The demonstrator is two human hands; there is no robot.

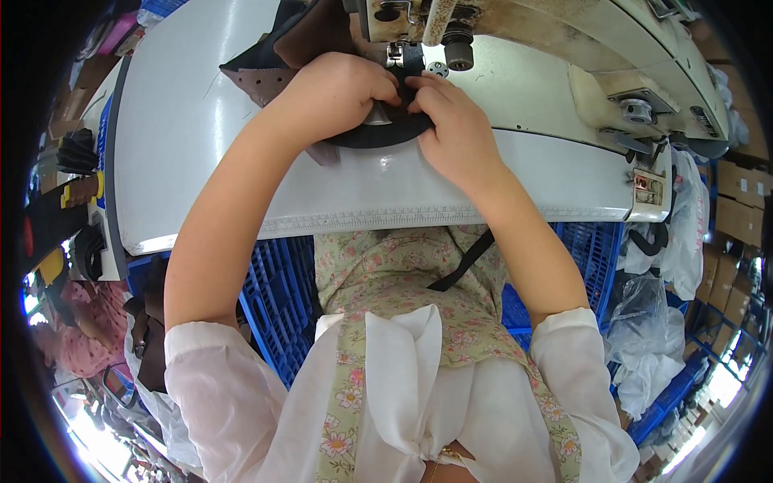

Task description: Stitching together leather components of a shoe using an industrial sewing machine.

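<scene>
Ruler-edged white bench (173, 169) lies beneath both hands. Left grip (342, 90) and right grip (456, 121) pinch a curved black band (382, 137) between them; just beyond is a sewing machine's presser foot (394, 55), leftward a perforated brown panel (266, 82), nearer the body a blue crate (276, 298).

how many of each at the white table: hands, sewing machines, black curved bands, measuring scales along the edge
Hands: 2 (left hand, right hand)
Sewing machine: 1
Black curved band: 1
Measuring scale: 1
Total: 5
</scene>
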